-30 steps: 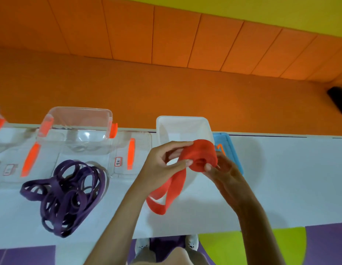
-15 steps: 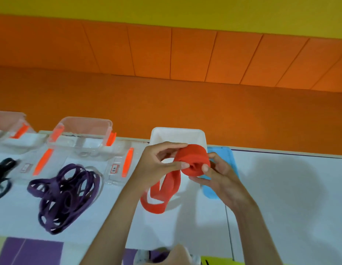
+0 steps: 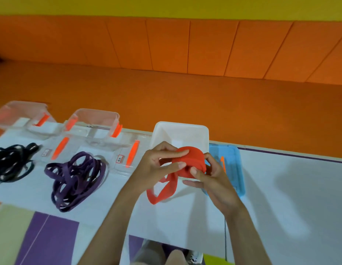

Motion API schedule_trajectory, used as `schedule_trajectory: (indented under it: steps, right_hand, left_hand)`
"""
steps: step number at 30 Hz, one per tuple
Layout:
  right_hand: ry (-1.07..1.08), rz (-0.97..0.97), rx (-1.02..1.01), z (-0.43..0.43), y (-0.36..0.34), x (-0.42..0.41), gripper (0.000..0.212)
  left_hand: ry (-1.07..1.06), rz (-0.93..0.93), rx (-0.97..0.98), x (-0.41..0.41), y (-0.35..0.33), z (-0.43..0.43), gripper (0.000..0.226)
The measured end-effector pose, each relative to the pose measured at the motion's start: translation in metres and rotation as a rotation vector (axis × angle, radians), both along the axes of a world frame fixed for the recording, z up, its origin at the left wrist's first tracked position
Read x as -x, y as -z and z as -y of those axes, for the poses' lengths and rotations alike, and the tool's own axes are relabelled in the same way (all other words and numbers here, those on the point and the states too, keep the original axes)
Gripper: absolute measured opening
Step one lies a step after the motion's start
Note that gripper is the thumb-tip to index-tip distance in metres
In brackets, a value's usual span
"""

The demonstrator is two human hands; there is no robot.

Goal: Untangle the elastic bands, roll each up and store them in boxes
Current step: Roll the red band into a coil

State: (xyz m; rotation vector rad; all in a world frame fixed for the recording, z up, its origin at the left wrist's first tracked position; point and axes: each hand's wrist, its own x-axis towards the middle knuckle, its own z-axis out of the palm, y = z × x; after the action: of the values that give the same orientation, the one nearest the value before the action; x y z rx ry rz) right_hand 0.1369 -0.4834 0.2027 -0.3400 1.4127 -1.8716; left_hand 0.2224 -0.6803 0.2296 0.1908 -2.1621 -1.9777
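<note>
A red elastic band (image 3: 189, 162) is partly wound into a thick roll held above the white table (image 3: 281, 197). My left hand (image 3: 158, 165) pinches the roll's left side between fingers and thumb. My right hand (image 3: 210, 178) grips its right side, thumb on the front. A short loose loop of the red band (image 3: 162, 190) hangs down to the table. Just behind the roll stands an open white box (image 3: 180, 131). A tangled purple band (image 3: 76, 178) and a tangled black band (image 3: 9, 163) lie to the left.
Two clear boxes with orange clips (image 3: 95, 121) (image 3: 23, 113) stand at the back left, their clear lids (image 3: 128, 153) in front of them. A blue lid (image 3: 231, 169) lies right of the white box. Bare table stretches to the right. The table's near edge is close to my body.
The roll has grown and the hanging red loop is shorter. My view has swung left, bringing the black band and a second clear box into sight.
</note>
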Motion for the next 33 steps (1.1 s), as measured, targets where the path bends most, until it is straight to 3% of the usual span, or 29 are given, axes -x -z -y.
schedule_trajectory:
  steps: [3, 7, 10, 14, 20, 25, 28, 31, 33]
  right_hand:
    - [-0.077, -0.163, -0.204, 0.000, -0.002, 0.006, 0.054]
    - [0.030, -0.129, -0.163, 0.006, -0.008, 0.012, 0.068]
    - [0.082, -0.055, -0.073, 0.013, -0.011, 0.011, 0.063]
    - [-0.002, 0.056, 0.045, 0.027, -0.014, 0.007, 0.054]
    - [0.002, -0.147, -0.217, 0.026, -0.019, 0.014, 0.056]
    - [0.161, -0.153, -0.163, 0.031, -0.023, 0.003, 0.057]
    - [0.204, -0.029, -0.041, 0.043, -0.015, -0.010, 0.051]
    - [0.114, 0.030, -0.047, 0.045, -0.012, -0.015, 0.044]
    - [-0.005, -0.108, -0.202, 0.039, -0.017, -0.011, 0.039]
  left_hand:
    - [-0.069, 0.009, 0.011, 0.000, 0.003, 0.005, 0.045]
    - [-0.213, 0.028, 0.061, 0.007, 0.009, 0.006, 0.045]
    - [-0.091, -0.021, 0.027, 0.009, 0.005, 0.017, 0.045]
    - [-0.013, -0.052, -0.038, 0.011, -0.004, 0.037, 0.051]
    - [0.021, 0.001, -0.041, 0.013, 0.008, 0.049, 0.064]
    - [0.060, 0.028, -0.033, 0.014, 0.009, 0.057, 0.053]
    - [0.074, 0.065, 0.021, 0.010, 0.005, 0.070, 0.048]
    - [0.103, 0.070, 0.064, 0.005, 0.004, 0.080, 0.047]
    - [0.105, 0.046, 0.093, 0.001, 0.003, 0.079, 0.050]
